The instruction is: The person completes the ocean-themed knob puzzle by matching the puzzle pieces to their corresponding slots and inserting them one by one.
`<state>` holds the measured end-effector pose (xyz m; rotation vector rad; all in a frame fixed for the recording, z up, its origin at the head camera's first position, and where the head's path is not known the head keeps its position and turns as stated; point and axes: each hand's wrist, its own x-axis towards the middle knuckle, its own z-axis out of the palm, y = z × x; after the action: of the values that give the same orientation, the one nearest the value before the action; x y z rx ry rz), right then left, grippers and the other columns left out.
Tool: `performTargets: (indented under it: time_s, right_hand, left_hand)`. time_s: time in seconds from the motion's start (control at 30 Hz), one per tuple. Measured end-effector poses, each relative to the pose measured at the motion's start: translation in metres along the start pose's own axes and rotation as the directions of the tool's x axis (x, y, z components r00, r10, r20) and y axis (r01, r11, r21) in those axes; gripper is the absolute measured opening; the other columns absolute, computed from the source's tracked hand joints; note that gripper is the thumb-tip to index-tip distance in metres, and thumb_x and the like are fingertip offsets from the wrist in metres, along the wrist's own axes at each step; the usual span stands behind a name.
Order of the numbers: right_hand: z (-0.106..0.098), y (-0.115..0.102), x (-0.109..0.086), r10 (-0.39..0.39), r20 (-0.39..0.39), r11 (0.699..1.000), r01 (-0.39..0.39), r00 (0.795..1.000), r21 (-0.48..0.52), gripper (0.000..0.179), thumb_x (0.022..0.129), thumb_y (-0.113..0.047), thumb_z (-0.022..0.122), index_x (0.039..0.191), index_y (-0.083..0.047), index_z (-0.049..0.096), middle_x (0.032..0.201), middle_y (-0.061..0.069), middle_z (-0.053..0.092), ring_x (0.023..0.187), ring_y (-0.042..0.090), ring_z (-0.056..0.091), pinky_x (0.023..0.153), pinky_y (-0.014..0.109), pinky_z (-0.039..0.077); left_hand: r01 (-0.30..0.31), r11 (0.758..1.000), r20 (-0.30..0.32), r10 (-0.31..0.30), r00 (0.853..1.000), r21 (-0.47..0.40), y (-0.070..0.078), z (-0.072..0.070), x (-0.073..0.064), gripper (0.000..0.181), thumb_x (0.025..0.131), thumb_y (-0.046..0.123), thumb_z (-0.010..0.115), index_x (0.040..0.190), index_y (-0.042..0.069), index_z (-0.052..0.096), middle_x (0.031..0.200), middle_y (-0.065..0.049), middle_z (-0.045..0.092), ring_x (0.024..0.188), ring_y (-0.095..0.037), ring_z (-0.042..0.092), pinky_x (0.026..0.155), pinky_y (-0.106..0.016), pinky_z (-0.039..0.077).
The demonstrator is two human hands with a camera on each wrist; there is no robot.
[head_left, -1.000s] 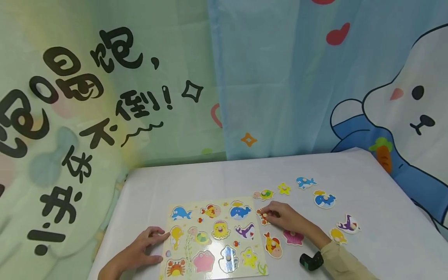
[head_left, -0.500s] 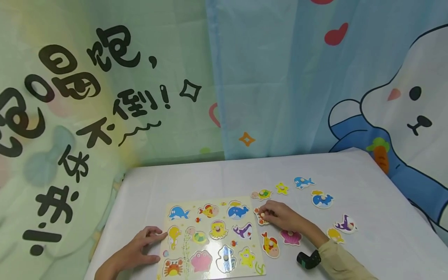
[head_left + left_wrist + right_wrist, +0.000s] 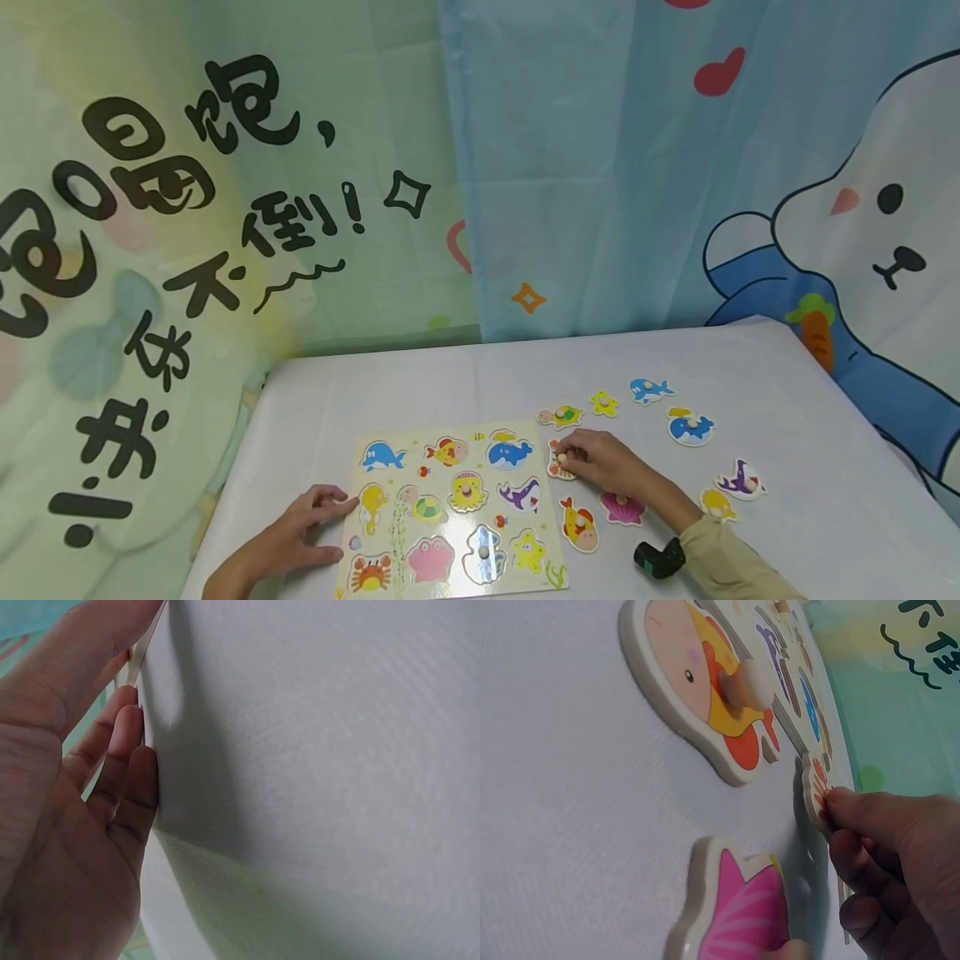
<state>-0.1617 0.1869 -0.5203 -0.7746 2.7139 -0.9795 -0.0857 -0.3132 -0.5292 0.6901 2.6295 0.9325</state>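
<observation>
Flat on the table lies a wooden peg puzzle board (image 3: 450,575) printed with sea animals. My left hand (image 3: 300,533) is at its left side, fingertips and thumb touching the edge. In the left wrist view, the fingers of the left hand (image 3: 97,802) are loosely extended along that edge. Just right of the board, my right hand (image 3: 611,462) pinches a red-and-white crab puzzle piece (image 3: 557,467) between thumb and fingers. The right wrist view has this crab piece (image 3: 816,791) tilted up near the board, its face partly covered by the thumb.
A fish piece (image 3: 580,527) and a pink shell piece (image 3: 624,508) lie close by the right hand. Turtle (image 3: 567,417), star (image 3: 604,404), whale (image 3: 651,391) and several other pieces spread farther right. A small black object (image 3: 660,559) is by the right sleeve.
The head view has shifted slightly. The crab piece has turned and tilted a little in my right fingers. My left hand keeps its place at the board's edge.
</observation>
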Motion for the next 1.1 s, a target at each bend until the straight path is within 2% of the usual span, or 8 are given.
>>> performTargets:
  time_s: [0.1, 0.3, 0.5, 0.6, 0.7, 0.87, 0.97, 1.1]
  right_hand:
    - [0.000, 0.000, 0.000, 0.012, -0.034, 0.999, -0.014, 0.999, -0.047, 0.018, 0.089, -0.016, 0.068, 0.105, -0.007, 0.069, 0.081, -0.011, 0.056, 0.075, -0.001, 0.045, 0.068, 0.018, 0.044]
    - [0.001, -0.002, 0.000, 0.072, -0.126, 0.994, -0.081, 0.989, -0.074, 0.016, 0.086, -0.017, 0.072, 0.101, -0.010, 0.070, 0.078, -0.011, 0.054, 0.074, 0.002, 0.045, 0.067, 0.018, 0.043]
    - [0.012, -0.016, -0.001, 0.135, -0.185, 0.989, -0.145, 0.973, -0.041, 0.013, 0.084, -0.019, 0.074, 0.094, -0.013, 0.070, 0.075, -0.010, 0.052, 0.072, 0.003, 0.045, 0.065, 0.017, 0.041]
    - [0.022, -0.033, -0.001, 0.080, -0.192, 0.996, -0.087, 0.978, -0.029, 0.011, 0.085, -0.020, 0.074, 0.092, -0.014, 0.069, 0.074, -0.011, 0.051, 0.069, 0.000, 0.043, 0.062, 0.016, 0.040]
    - [0.035, -0.052, 0.001, -0.036, -0.182, 0.999, 0.034, 0.983, -0.019, 0.009, 0.085, -0.021, 0.073, 0.089, -0.014, 0.068, 0.073, -0.013, 0.050, 0.066, -0.004, 0.041, 0.060, 0.015, 0.038]
    - [0.057, -0.084, 0.005, -0.214, -0.167, 0.977, 0.215, 0.962, -0.008, 0.010, 0.086, -0.022, 0.073, 0.085, -0.015, 0.067, 0.072, -0.013, 0.051, 0.066, -0.007, 0.040, 0.060, 0.012, 0.036]
    - [0.068, -0.102, 0.010, -0.254, -0.143, 0.966, 0.258, 0.956, 0.005, 0.013, 0.086, -0.025, 0.073, 0.086, -0.014, 0.067, 0.073, -0.011, 0.053, 0.065, -0.008, 0.040, 0.059, 0.011, 0.037]
    - [0.080, -0.125, 0.019, -0.252, -0.076, 0.967, 0.254, 0.965, 0.017, 0.017, 0.085, -0.030, 0.073, 0.084, -0.015, 0.066, 0.072, -0.010, 0.054, 0.065, -0.009, 0.039, 0.060, 0.009, 0.037]
  left_hand:
    - [0.011, 1.000, 0.009, -0.011, 1.000, -0.007, 0.000, -0.001, 0.000, 0.064, 0.083, 0.045, 0.071, 0.138, 0.018, 0.055, 0.127, -0.005, 0.048, 0.109, -0.001, 0.035, 0.090, -0.023, 0.039]
    - [-0.028, 1.000, -0.013, 0.028, 1.000, 0.008, 0.001, -0.003, 0.003, 0.063, 0.083, 0.041, 0.072, 0.138, 0.015, 0.056, 0.126, -0.006, 0.049, 0.108, -0.002, 0.036, 0.088, -0.023, 0.039]
    - [0.018, 1.000, 0.011, -0.018, 1.000, -0.007, 0.003, -0.005, 0.004, 0.063, 0.083, 0.041, 0.073, 0.138, 0.016, 0.056, 0.127, -0.006, 0.048, 0.109, -0.005, 0.036, 0.090, -0.023, 0.038]
    - [0.023, 1.000, 0.011, -0.023, 1.000, 0.000, 0.002, -0.005, 0.003, 0.064, 0.082, 0.042, 0.073, 0.138, 0.016, 0.055, 0.128, -0.005, 0.048, 0.110, -0.007, 0.037, 0.091, -0.024, 0.039]
    - [0.023, 1.000, 0.009, -0.023, 1.000, 0.008, 0.001, -0.004, 0.003, 0.064, 0.082, 0.043, 0.072, 0.138, 0.017, 0.056, 0.128, -0.005, 0.048, 0.110, -0.007, 0.037, 0.091, -0.025, 0.039]
    - [0.033, 0.999, 0.021, -0.033, 0.999, -0.013, 0.001, -0.003, 0.002, 0.064, 0.082, 0.044, 0.072, 0.138, 0.018, 0.055, 0.129, -0.005, 0.048, 0.110, -0.003, 0.036, 0.091, -0.024, 0.038]
    - [0.013, 1.000, 0.010, -0.013, 1.000, -0.010, 0.002, -0.002, 0.001, 0.063, 0.083, 0.043, 0.072, 0.138, 0.017, 0.056, 0.128, -0.006, 0.049, 0.109, -0.004, 0.037, 0.090, -0.024, 0.039]
    - [-0.025, 1.000, -0.014, 0.025, 1.000, 0.013, 0.002, -0.002, 0.000, 0.062, 0.083, 0.040, 0.073, 0.137, 0.015, 0.056, 0.126, -0.007, 0.050, 0.109, -0.007, 0.038, 0.089, -0.025, 0.039]
